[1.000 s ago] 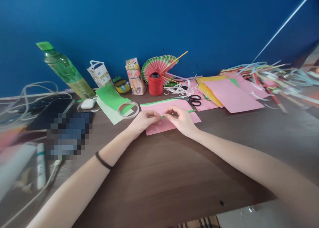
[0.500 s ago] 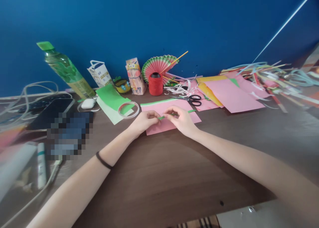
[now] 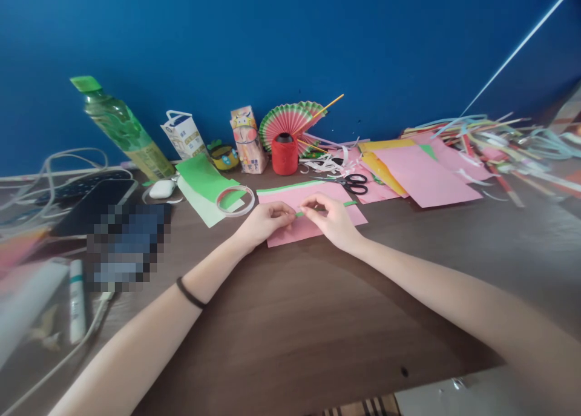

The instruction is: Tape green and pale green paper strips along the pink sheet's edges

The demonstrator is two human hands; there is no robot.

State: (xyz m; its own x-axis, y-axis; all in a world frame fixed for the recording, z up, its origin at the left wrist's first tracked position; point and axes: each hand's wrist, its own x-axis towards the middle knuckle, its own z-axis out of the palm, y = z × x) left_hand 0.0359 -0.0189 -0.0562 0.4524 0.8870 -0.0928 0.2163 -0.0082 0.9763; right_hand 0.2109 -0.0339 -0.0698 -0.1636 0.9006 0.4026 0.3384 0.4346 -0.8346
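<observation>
At the far left of the desk (image 3: 281, 325), a capped marker (image 3: 77, 301) lies near a white cable (image 3: 93, 325) and a dark device (image 3: 136, 240) whose surface is pixelated. Behind them a green bottle (image 3: 124, 128) tilts toward the blue wall (image 3: 290, 40), with a white case (image 3: 162, 189) near its base and a carton (image 3: 183, 136) to its right. Next come a green sheet (image 3: 204, 174) and a roll of tape (image 3: 240, 212) that overlaps its corner. Just right of the tape, the person's left hand (image 3: 270, 221), a dark band (image 3: 190, 293) about that forearm, has its grip drawn together, thumb and fingertips pinching a narrow green strip (image 3: 350, 203). The strip runs across a pink sheet (image 3: 303, 229), which lies on the desk beneath both hands, and reaches the sheet's right edge. Behind the sheet stand a decorated box (image 3: 247, 140), a red spool (image 3: 285, 157) and a pleated fan (image 3: 281, 122). The right hand (image 3: 331, 222) has its thumb and forefinger bunched at the strip, close to the left fingertips; whether its grip pinches or merely presses cannot be told. Beyond it lie black-handled scissors (image 3: 348, 183), more pink paper (image 3: 426, 177) and a tangle of coloured strips (image 3: 494, 140).
</observation>
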